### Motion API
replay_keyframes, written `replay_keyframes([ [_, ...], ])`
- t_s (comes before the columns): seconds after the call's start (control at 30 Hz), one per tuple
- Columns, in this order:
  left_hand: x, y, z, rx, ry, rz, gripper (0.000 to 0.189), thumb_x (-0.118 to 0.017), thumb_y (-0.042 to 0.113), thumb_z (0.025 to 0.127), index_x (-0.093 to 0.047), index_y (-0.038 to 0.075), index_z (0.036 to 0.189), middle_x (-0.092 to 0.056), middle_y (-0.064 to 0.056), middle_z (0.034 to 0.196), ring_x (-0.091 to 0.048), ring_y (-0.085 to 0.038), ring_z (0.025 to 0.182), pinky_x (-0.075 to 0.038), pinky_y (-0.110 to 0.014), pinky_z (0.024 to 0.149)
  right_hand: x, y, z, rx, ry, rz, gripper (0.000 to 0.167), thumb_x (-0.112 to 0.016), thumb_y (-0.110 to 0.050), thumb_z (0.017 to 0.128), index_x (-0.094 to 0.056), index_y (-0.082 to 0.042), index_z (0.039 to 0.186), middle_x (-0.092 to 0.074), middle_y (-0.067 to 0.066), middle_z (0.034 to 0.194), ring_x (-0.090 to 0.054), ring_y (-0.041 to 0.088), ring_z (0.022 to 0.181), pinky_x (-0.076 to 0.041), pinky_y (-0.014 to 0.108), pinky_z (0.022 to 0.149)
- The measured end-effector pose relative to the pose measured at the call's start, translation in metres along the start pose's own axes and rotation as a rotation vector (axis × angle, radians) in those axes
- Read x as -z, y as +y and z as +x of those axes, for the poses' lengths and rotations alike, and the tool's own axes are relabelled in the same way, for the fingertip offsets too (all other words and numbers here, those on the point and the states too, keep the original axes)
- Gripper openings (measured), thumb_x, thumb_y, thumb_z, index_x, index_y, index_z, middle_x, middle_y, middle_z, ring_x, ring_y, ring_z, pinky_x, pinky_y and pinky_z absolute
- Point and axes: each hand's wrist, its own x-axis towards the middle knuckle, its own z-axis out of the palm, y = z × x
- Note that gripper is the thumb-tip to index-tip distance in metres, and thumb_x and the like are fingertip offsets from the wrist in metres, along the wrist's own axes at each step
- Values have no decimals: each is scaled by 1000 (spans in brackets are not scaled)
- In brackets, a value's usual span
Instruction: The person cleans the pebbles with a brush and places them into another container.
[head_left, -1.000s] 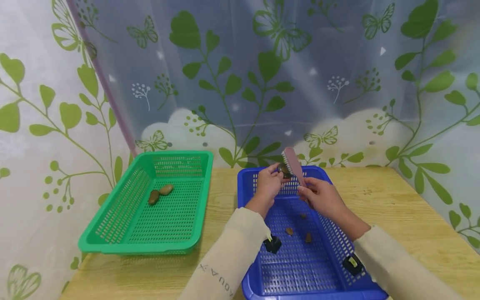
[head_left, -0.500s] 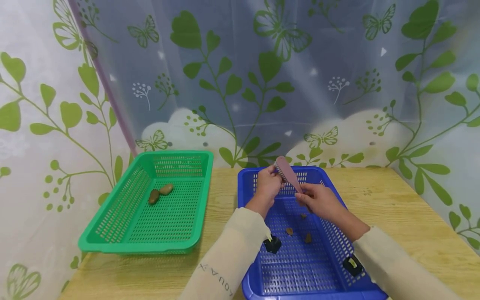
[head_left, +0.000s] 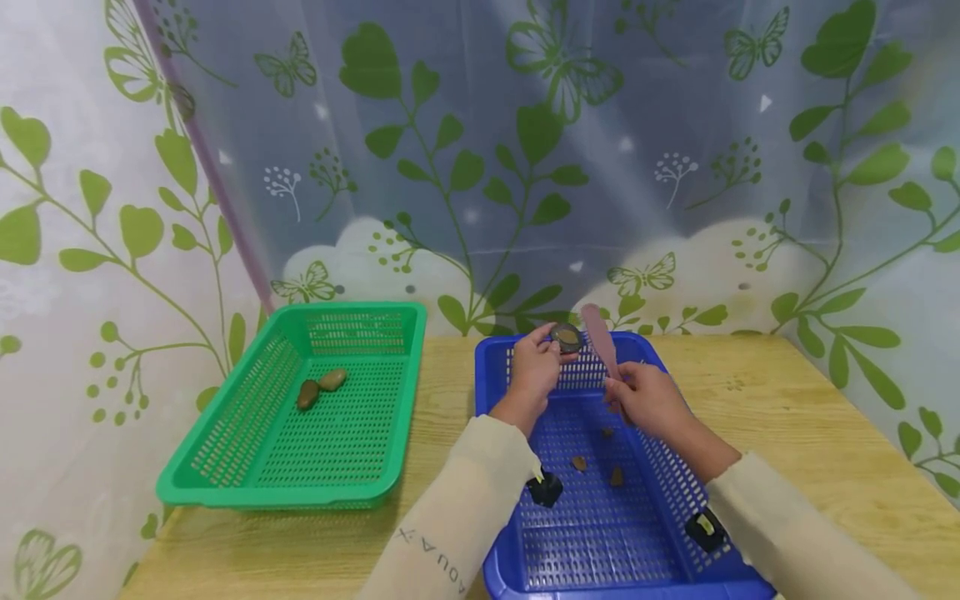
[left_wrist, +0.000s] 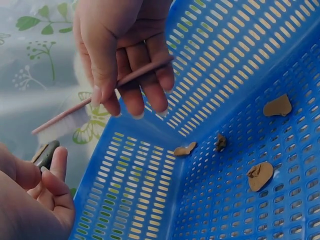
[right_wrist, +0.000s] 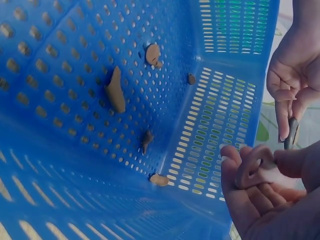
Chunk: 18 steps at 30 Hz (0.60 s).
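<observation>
My left hand [head_left: 532, 371] pinches a dark, rounded stone [head_left: 566, 337] above the far end of the blue basket [head_left: 491, 392]. A brown patch, like dried mud, shows on the stone's face. In my right hand [head_left: 648, 400] is a pink brush [head_left: 598, 337], gripped by its handle and tilted up. Its white bristles [left_wrist: 65, 125] face the stone [left_wrist: 48, 154] in the left wrist view, with a small space between them. The brush's handle end, with a hole [right_wrist: 256, 165], shows in the right wrist view. Below, several brown flakes [head_left: 579, 462] lie on the basket floor.
A green basket [head_left: 408, 400] stands on the wooden table [head_left: 442, 367] to the left. Inside it lie a dark brown stone [head_left: 307, 394] and a tan stone [head_left: 333, 379], side by side. Behind the table hangs a leaf-patterned curtain [head_left: 465, 167].
The brush swept down and left across the stone, covering it, then came back up to the right. The stone has turned so its brown patch shows. Both baskets stayed put.
</observation>
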Motion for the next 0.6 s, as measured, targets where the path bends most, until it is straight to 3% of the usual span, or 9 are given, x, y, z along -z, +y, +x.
replay_keyframes([
  [0.13,0,0,0,1,-5,-7,38,-43,-2,101,-52,1,137,-63,-22,123,-71,-28,91,-51,-21,67,1,-1,1,9,35,13,25,-49,-16,103,-62,5,105,-69,9,78,-61,16,63,-47,33,57],
  [0.3,0,1,0,-9,-7,33,38,-45,-1,101,-52,1,138,-64,-20,122,-71,-26,89,-45,-19,62,0,-2,1,63,43,56,32,-50,-18,103,-58,7,119,-72,15,92,-70,22,78,-52,33,62],
  [0.47,1,0,-1,-14,-9,83,38,-47,1,100,-52,1,138,-65,-19,121,-70,-26,97,-50,-24,83,-3,-1,1,80,12,109,37,-51,-17,102,-53,8,129,-70,20,99,-71,30,86,-51,31,60],
  [0.53,1,0,-2,-26,-12,103,37,-47,0,100,-53,0,137,-64,-19,123,-68,-27,102,-50,-29,92,-4,1,1,100,1,109,34,-51,-16,102,-54,7,127,-70,18,94,-70,30,85,-50,31,58],
  [0.6,1,0,-3,-41,-4,128,36,-48,1,100,-55,1,135,-64,-18,123,-66,-25,105,-50,-33,94,-4,2,1,121,-26,94,28,-52,-15,102,-58,4,120,-69,13,84,-68,27,74,-47,31,54],
])
